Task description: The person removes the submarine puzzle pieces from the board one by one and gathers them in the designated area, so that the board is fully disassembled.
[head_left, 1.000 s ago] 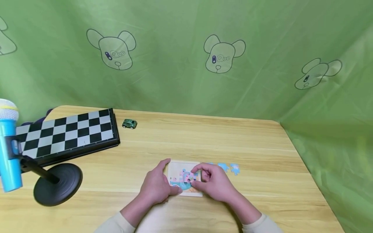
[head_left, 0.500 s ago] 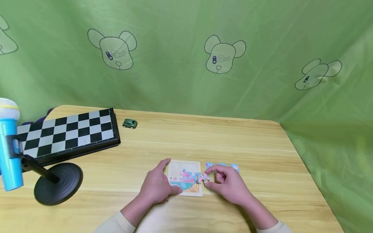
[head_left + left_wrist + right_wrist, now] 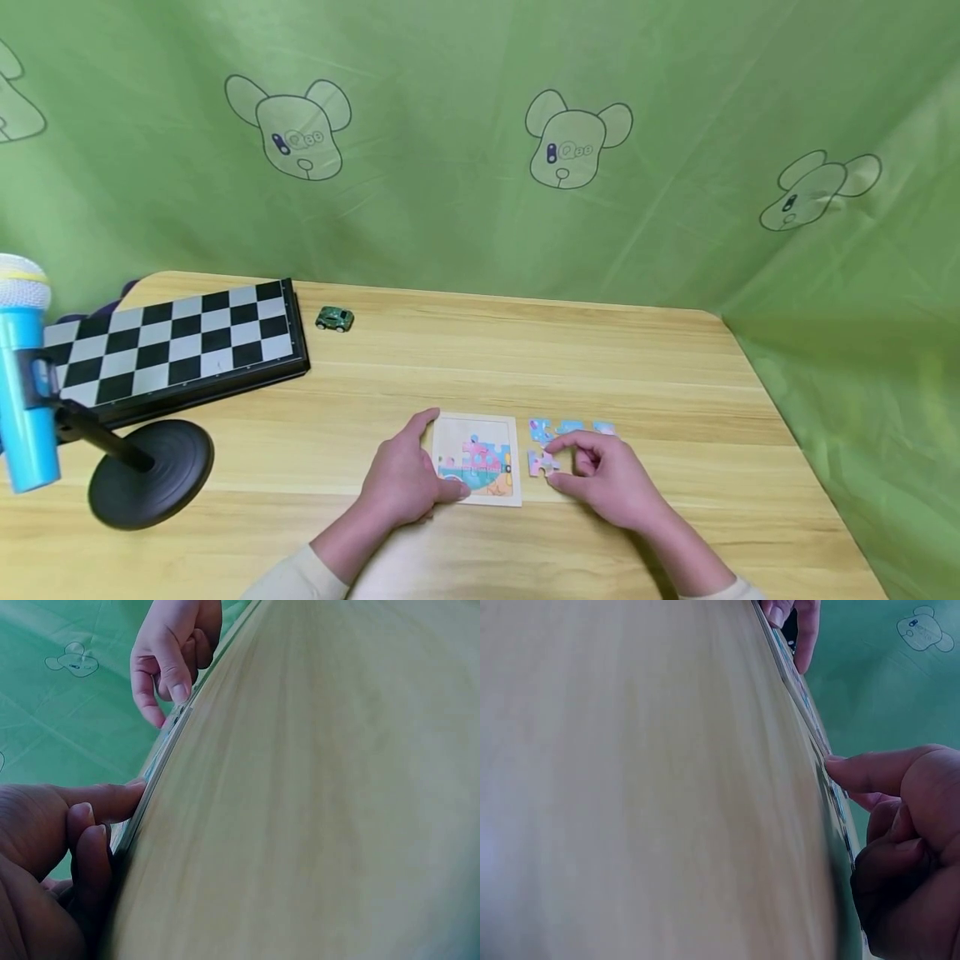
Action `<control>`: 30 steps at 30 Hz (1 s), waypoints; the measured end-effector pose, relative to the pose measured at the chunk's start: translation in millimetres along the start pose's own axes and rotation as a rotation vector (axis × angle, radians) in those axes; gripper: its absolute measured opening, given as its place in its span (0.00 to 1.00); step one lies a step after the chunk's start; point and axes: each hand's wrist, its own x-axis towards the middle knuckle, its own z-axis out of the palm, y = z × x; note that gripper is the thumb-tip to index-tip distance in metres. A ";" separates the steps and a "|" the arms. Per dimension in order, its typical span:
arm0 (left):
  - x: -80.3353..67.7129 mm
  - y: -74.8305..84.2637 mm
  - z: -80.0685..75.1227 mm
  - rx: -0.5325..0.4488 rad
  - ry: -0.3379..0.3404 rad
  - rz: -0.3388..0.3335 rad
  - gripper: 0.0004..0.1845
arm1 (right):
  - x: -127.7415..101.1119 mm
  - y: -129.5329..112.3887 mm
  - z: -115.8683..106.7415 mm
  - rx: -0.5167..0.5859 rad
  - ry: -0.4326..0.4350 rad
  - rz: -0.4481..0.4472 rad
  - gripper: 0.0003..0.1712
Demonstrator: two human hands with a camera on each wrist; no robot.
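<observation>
A small wooden puzzle tray (image 3: 452, 433) with a partly filled pink and blue picture lies near the table's front edge. My left hand (image 3: 442, 467) grips its left side, thumb at the far corner and fingers at the near edge. My right hand (image 3: 555, 467) is just right of the tray and pinches a pink puzzle piece (image 3: 540, 463) low on the table. Three loose blue pieces (image 3: 572, 428) lie in a row beyond it. In the left wrist view my left hand's fingers (image 3: 90, 825) press the tray's edge (image 3: 154, 784). The right wrist view shows my curled right fingers (image 3: 885, 780).
A folded chessboard (image 3: 172, 346) lies at the back left with a small green toy car (image 3: 333, 318) beside it. A blue microphone (image 3: 22, 375) leans on a black round-based stand (image 3: 150, 471) at the front left. Green cloth (image 3: 480, 167) hangs behind and drapes past the table's right edge.
My right hand moved from over the tray to the right, carrying a pink piece out to the table beside it. My left hand stayed on the tray.
</observation>
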 end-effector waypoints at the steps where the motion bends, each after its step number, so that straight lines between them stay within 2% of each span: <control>1: 0.2 -0.1 0.0 0.000 0.000 -0.002 0.60 | -0.1 1.1 -0.7 -0.002 -0.004 0.004 0.17; 12: -0.7 -0.9 0.0 -0.003 0.000 0.011 0.60 | 0.3 10.2 -2.7 0.007 -0.024 0.031 0.17; 30: -0.3 -1.0 0.6 0.006 0.006 0.015 0.60 | 1.0 6.4 -4.4 0.033 -0.006 0.030 0.19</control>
